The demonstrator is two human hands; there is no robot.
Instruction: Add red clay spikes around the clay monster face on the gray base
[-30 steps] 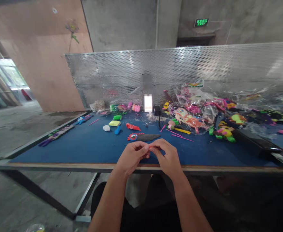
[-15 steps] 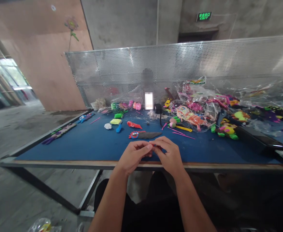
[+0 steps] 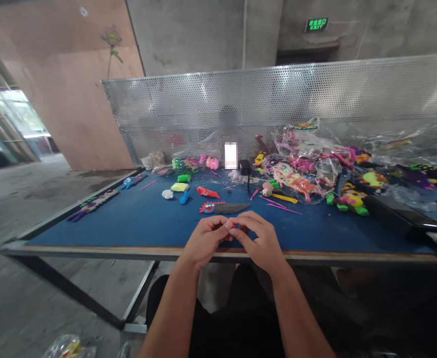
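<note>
My left hand (image 3: 208, 239) and my right hand (image 3: 257, 238) meet over the table's front edge, both closed. Between their fingertips they pinch a small piece of red clay (image 3: 232, 225). Just beyond them lies a flat grey clay figure (image 3: 233, 208) with a red and blue head at its left end. Farther back are a red clay lump in wrap (image 3: 208, 192), a blue lump (image 3: 184, 197), a yellow piece (image 3: 180, 187) and a white lump (image 3: 167, 194).
Pink sticks (image 3: 284, 209) and a yellow tool (image 3: 284, 198) lie right of centre. Bagged clay figures (image 3: 300, 174) are heaped behind them. A black case (image 3: 400, 219) sits at the right. A lit phone (image 3: 230, 155) leans on the perforated metal screen (image 3: 188, 109).
The fingers of both hands have shifted slightly around the red clay, and more of it shows. The camera view has moved a little.
</note>
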